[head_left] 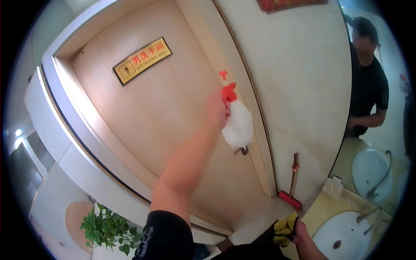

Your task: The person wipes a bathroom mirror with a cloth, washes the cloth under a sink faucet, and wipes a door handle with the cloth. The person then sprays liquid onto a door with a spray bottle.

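Note:
My left hand [218, 109], at the end of an outstretched arm, is wrapped round the neck of a spray bottle [238, 126]. The bottle has a white body and a red spray head with a red knob on top. It is held up in front of the closed beige door [182, 117] and partly covers the door handle [244, 150]. Low on the right, my right hand [300, 235] is closed on yellow and black work gloves [284, 227]. How many gloves there are I cannot tell.
A restroom sign [143, 60] is on the door. A red brush with a long handle [291, 199] leans on the wall. On the right are a washbasin [340, 234] with a tap and a mirror [366, 104] reflecting a person. A leafy plant [106, 227] stands lower left.

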Available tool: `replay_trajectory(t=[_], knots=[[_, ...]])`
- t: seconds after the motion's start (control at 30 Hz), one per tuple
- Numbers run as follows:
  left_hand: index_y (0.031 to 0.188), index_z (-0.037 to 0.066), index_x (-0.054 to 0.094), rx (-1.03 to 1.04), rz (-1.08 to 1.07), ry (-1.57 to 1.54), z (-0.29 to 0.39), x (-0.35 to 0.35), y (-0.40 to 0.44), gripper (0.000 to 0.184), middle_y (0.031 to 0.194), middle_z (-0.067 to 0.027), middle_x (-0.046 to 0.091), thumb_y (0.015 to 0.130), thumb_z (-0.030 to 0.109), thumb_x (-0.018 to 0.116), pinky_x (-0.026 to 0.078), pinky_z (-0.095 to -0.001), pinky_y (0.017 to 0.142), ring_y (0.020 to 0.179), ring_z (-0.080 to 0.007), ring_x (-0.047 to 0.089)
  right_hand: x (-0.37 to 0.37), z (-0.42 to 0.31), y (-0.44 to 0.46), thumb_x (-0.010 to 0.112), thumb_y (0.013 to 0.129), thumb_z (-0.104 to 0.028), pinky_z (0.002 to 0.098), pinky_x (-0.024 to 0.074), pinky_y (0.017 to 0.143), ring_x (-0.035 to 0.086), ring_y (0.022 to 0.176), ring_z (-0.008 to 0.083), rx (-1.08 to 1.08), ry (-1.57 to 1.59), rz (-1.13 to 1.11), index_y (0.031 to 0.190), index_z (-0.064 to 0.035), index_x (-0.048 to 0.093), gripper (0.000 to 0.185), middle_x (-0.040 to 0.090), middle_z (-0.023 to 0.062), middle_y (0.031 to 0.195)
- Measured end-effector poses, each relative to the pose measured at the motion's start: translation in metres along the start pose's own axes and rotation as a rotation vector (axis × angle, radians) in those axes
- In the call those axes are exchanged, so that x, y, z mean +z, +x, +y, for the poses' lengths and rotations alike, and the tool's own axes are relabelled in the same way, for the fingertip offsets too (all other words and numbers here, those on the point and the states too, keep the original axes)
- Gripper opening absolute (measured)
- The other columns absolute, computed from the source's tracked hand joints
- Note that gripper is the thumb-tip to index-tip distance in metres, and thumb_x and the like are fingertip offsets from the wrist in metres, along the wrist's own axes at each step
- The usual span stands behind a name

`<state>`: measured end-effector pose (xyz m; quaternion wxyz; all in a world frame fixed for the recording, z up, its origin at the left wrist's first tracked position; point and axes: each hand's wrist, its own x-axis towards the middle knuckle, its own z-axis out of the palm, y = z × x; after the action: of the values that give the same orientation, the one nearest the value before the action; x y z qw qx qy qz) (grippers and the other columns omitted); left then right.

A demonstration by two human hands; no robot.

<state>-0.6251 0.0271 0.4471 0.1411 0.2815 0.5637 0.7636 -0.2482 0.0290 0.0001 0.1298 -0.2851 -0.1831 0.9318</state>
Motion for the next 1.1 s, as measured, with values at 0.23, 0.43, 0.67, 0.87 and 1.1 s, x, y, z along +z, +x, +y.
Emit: replay_trajectory(t=[0.23,0.43,0.67,0.87,1.1], knots=[[0.072,0.008,0.047,-0.282,0.073,0.225,-0.156,-0.051,-0.093,0.027,0.053,-0.0024,0.047,0.092,0.023,0.039,0.033,-0.0295,0.037,0.039,-0.0126,0.04,0.041,-0.01,-0.032,0.044,0.096,-0.033,0.045,0.0535,0.069,0.064,0.08,0.0342,0.149,-0.047,-0.05,0.101,0.0026,0.059,0.039,0.064,0.0193,0.094],[0.077,0.007,0.049,-0.463,0.079,0.162,-0.245,-0.101,-0.175,0.027,0.055,-0.0025,0.048,0.093,0.027,0.043,0.036,-0.0289,0.037,0.04,-0.0127,0.042,0.042,0.012,-0.035,0.047,0.096,-0.031,0.0446,0.0545,0.068,0.065,0.079,0.0336,0.165,-0.097,-0.115,0.101,0.0015,0.06,0.035,0.065,0.019,0.094],[0.08,0.009,0.054,-0.514,0.304,-0.331,-0.17,-0.16,-0.273,0.038,0.054,-0.0008,0.047,0.095,0.043,0.048,0.039,-0.0287,0.042,0.044,-0.0128,0.044,0.071,0.062,-0.055,0.047,0.095,-0.036,0.0433,0.0541,0.066,0.064,0.076,0.034,0.193,-0.284,0.021,0.102,0.0024,0.059,0.041,0.066,0.0201,0.094],[0.082,0.009,0.052,-0.558,0.414,-0.423,-0.081,-0.233,-0.386,0.045,0.054,-0.0013,0.046,0.091,0.054,0.048,0.039,-0.0313,0.049,0.045,-0.0144,0.043,0.108,0.126,-0.07,0.042,0.096,-0.033,0.0447,0.0541,0.069,0.064,0.079,0.032,0.289,-0.465,-0.109,0.101,-0.0005,0.059,0.037,0.064,0.0163,0.092],[0.08,0.008,0.054,-0.344,0.541,0.0,-0.092,-0.268,-0.464,0.03,0.057,0.001,0.046,0.096,0.033,0.048,0.036,-0.0273,0.046,0.047,-0.0095,0.043,0.132,0.197,-0.108,0.046,0.096,-0.03,0.0465,0.0554,0.075,0.066,0.085,0.0349,0.432,-0.406,-0.229,0.105,0.0005,0.058,0.034,0.065,0.0185,0.097]])
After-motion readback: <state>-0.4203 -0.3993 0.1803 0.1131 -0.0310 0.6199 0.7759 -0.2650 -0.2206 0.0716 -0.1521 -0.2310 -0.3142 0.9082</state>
